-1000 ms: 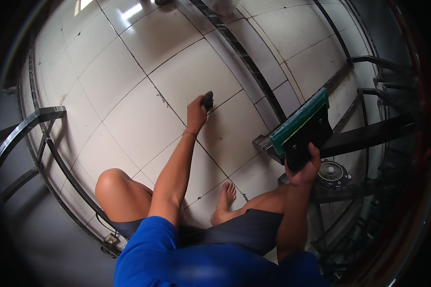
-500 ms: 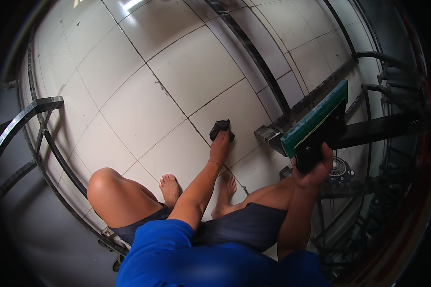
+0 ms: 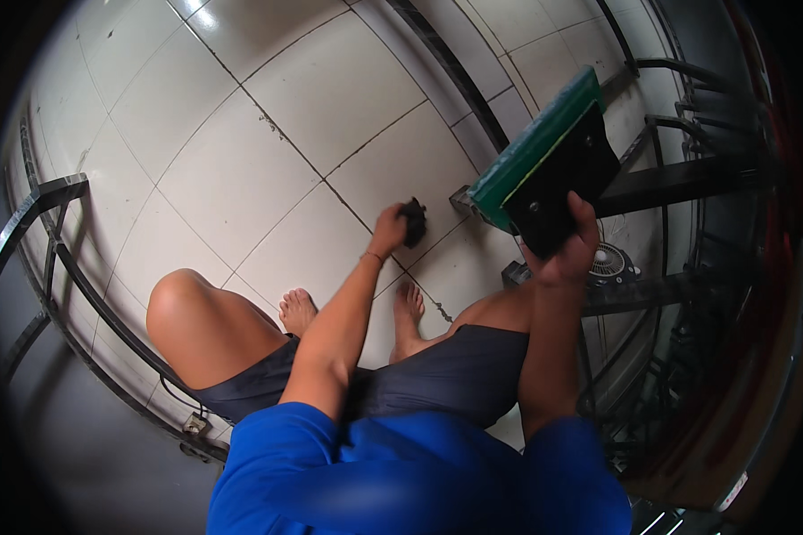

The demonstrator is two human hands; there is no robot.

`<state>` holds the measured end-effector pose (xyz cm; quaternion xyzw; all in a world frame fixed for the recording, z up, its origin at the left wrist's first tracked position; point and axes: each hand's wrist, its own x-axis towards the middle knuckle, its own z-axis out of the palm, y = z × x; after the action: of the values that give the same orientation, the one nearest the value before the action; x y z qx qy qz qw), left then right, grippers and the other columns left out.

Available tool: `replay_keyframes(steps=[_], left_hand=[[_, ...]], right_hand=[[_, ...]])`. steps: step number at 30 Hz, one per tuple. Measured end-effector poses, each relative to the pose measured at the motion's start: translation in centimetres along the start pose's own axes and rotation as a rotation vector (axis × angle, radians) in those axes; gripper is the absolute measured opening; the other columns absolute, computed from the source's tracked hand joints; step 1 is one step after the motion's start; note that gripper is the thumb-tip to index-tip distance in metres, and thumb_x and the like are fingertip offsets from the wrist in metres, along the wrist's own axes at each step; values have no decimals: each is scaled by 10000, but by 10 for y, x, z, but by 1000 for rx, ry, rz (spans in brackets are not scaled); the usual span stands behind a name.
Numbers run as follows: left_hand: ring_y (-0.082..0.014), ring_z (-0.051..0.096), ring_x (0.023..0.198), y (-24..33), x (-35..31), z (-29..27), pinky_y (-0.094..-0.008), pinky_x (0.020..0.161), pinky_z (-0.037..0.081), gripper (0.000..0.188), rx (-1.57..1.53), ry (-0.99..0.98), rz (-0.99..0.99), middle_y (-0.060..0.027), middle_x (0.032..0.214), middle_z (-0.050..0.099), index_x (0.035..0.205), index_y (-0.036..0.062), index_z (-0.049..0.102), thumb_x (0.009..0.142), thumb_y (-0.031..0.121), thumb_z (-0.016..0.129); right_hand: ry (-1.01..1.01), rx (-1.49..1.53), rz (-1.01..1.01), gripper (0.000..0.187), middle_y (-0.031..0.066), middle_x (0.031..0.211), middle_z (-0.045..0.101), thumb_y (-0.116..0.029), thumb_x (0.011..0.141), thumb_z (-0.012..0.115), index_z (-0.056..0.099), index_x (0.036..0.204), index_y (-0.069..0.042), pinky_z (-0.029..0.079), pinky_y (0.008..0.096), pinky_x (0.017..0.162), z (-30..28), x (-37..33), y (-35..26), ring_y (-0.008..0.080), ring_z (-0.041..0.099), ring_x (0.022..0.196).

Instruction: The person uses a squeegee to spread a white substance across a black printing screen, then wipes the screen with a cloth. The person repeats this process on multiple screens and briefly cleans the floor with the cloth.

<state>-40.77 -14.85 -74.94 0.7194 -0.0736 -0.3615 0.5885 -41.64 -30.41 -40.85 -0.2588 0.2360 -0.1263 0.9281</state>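
Observation:
My left hand point(image 3: 388, 232), with a thin band at the wrist, reaches out above the tiled floor. Its fingers are closed on a crumpled black cloth point(image 3: 414, 223), which sticks out at their right side. My right hand point(image 3: 567, 254) grips a squeegee point(image 3: 558, 169) from below, near its lower end. This tool has a broad green blade along its far left edge and a black plate with screws facing me. It is held tilted, above the dark metal frame. The fingers behind the black plate are hidden.
A black metal frame point(image 3: 687, 183) runs along the right, with a small round fan point(image 3: 607, 260) among its bars. At the left stands another dark metal frame point(image 3: 62, 189). My bare feet point(image 3: 408, 312) rest on the pale tiles point(image 3: 348, 98).
The left hand has turned and moved slightly right and nearer with the cloth. The squeegee is raised a little and tipped, so more of its black plate shows. The whole view has shifted.

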Motion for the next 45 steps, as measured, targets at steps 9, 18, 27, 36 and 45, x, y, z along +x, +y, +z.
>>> replay_keyframes(steps=[9,18,27,36,45], left_hand=[[-378,624,939,25,9,-22,-445,869,483,280,137,56,250,-224,978,652,1028,6,663,783,53,537],[-364,635,956,-28,-54,139,-401,800,537,201,549,-282,813,-213,959,644,907,-15,613,881,132,478],[-385,641,1051,-59,-103,163,-426,893,520,262,845,-508,736,-303,1047,647,903,-29,618,912,181,463],[-352,647,901,-42,-8,111,-432,811,511,289,87,-724,142,-267,926,656,933,-54,617,760,146,500],[-170,604,873,87,113,-118,-343,811,513,282,-311,-320,-301,-84,979,631,1077,-17,581,918,154,424]], right_hand=[[-10,-21,70,402,169,1156,673,-219,934,539,569,1240,39,498,419,993,-6,13,8,284,662,1069],[73,45,-50,405,163,1229,629,-237,942,538,562,1266,4,521,473,940,-26,-58,-2,305,624,1127],[53,70,-105,476,142,1222,590,-226,944,537,480,1346,21,538,482,882,-36,-87,-19,323,607,1112],[-51,37,-23,502,208,1282,602,-294,955,496,513,1330,40,449,521,1035,-35,-48,-14,351,593,1183],[-76,-22,150,497,195,1263,615,-258,936,514,498,1333,40,447,511,1038,9,3,3,344,614,1148]])
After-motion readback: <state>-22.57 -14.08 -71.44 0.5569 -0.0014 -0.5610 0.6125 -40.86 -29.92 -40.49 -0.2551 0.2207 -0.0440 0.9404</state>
